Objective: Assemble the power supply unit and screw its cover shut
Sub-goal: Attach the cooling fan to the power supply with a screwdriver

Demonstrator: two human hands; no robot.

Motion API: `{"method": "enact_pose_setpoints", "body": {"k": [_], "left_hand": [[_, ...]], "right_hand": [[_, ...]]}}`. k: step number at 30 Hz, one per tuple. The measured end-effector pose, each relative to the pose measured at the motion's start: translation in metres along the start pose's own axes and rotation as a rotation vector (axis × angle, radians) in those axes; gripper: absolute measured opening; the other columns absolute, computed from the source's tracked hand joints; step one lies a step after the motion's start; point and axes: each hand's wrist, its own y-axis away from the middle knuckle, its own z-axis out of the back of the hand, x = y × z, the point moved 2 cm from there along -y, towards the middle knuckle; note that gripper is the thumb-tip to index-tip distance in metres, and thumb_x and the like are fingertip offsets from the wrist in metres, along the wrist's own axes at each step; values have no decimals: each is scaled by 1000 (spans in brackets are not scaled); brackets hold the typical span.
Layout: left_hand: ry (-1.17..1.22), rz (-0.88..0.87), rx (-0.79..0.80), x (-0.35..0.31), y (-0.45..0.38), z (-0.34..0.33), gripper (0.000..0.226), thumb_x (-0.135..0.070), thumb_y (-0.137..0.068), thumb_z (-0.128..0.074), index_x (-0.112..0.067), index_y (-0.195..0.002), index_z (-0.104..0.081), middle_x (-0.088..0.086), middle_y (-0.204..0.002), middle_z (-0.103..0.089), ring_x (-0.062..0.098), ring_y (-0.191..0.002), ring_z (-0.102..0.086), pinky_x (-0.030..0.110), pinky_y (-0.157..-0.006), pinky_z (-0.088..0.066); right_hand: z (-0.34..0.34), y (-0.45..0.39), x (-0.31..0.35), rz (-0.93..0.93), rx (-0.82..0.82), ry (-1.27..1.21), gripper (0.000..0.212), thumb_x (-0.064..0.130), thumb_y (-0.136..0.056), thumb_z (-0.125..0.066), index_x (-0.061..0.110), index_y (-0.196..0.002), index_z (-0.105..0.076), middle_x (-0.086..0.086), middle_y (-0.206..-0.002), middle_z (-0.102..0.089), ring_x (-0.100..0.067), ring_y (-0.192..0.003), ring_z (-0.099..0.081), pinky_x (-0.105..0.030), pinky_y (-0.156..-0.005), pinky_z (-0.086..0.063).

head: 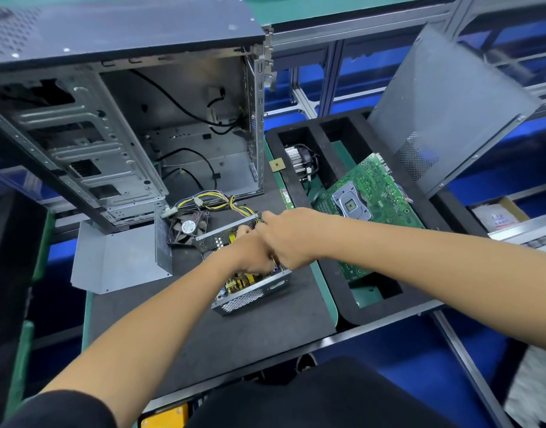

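1. The PSU (pixel 250 291) lies open on the dark surface (pixel 203 329), directly under both hands; its board with yellow coils shows just near of the grip, inside the perforated metal walls.
2. The left hand (pixel 250 257) reaches down into the open box. Its fingers are curled inside, but I cannot tell what they hold, if anything.
3. The right hand (pixel 284 239) sits touching the left, at the box's far right corner. Its fingers are bunched and clenched around something small there, likely the wire bundle where it leaves the box; the exact item is hidden.
4. The wires (pixel 216 202), yellow and black, loop away beyond the grip toward the case.
5. The fan (pixel 188 228) lies flat just left of the grip, beside the box's far end.
6. The cover (pixel 120 261), a bent grey sheet, rests further left, well apart from the box.
7. Further out: the case (pixel 111 134) stands open beyond and left; a foam tray (pixel 299 186) to the right holds a motherboard (pixel 370 205) and cooler (pixel 299 163).
8. Step in hand, as I judge it: seating the board and dressing the wires inside the box. The fan and cover are not yet fitted.
9. The next move likely calls for tucking the wires clear of the rim, then fetching the fan or cover from the left. No screwdriver or screws are visible.
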Motion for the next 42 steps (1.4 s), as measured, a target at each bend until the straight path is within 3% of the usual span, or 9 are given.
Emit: {"method": "enact_pose_setpoints", "body": {"k": [6,9,12,16,22,27,33,36,42], "left_hand": [[34,-26,5,4,-4,-8,11,-25,-86,-48,-26,-87,-59,-9,-83,-49,14,-88,-31,32,-80,-20],[-34,-39,25,4,-4,-8,10,-29,-88,-46,-39,-92,-45,-11,-88,-45,12,-89,-26,32,-82,-19],[-46,-15,32,3,-5,-8,15,-28,-88,-44,-36,-94,-54,-9,-89,-49,14,-91,-27,32,-82,-21],[38,5,61,3,-4,-7,33,-34,-93,-45,-21,-120,-58,-2,-119,-58,17,-104,-32,37,-100,-23],[98,-17,227,2,2,-7,24,-30,-100,-39,-22,-117,-55,1,-102,-48,14,-99,-32,33,-97,-30],[-109,-19,140,2,-2,-6,12,-25,-95,-42,-32,-87,-37,-8,-89,-36,15,-94,-20,34,-86,-25],[-101,9,72,1,-5,-8,10,-28,-92,-44,-35,-89,-38,-5,-97,-50,14,-90,-22,34,-84,-21],[-93,15,138,4,-4,-9,34,-24,-95,-43,-33,-69,-23,-8,-88,-36,13,-94,-18,32,-89,-22],[-71,-30,140,2,-1,-7,9,-36,-92,-39,-32,-84,-37,-9,-86,-37,13,-95,-21,32,-90,-22]], "right_hand": [[7,-3,8,84,-54,36,31,7,-80,-63,18,-78,-34,-11,-90,-58,-20,-60,-41,-32,-58,-38],[5,-7,13,61,-56,61,11,9,-87,-56,13,-93,-48,-12,-101,-64,-26,-74,-53,-34,-61,-39],[4,-11,11,26,-18,93,25,10,-91,-51,5,-115,-51,-12,-109,-63,-30,-92,-62,-35,-64,-40],[10,-8,12,57,69,1,40,16,-87,-57,5,-123,-44,-13,-108,-46,-20,-58,-47,-29,-47,-30],[13,-8,20,106,-47,40,26,6,-84,-57,4,-110,-58,-11,-105,-64,-20,-73,-48,-29,-61,-37],[5,-10,17,45,-16,34,28,3,-91,-50,2,-119,-52,-15,-116,-62,-31,-99,-62,-35,-66,-43],[5,-1,11,58,6,28,43,10,-85,-63,4,-123,-43,-16,-116,-45,-21,-60,-43,-29,-47,-29],[8,-2,12,91,-72,3,25,6,-86,-55,3,-111,-53,-16,-106,-59,-21,-67,-44,-31,-56,-34],[0,-6,14,49,-87,23,24,6,-88,-54,4,-112,-54,-12,-108,-64,-30,-91,-63,-34,-62,-40]]}}
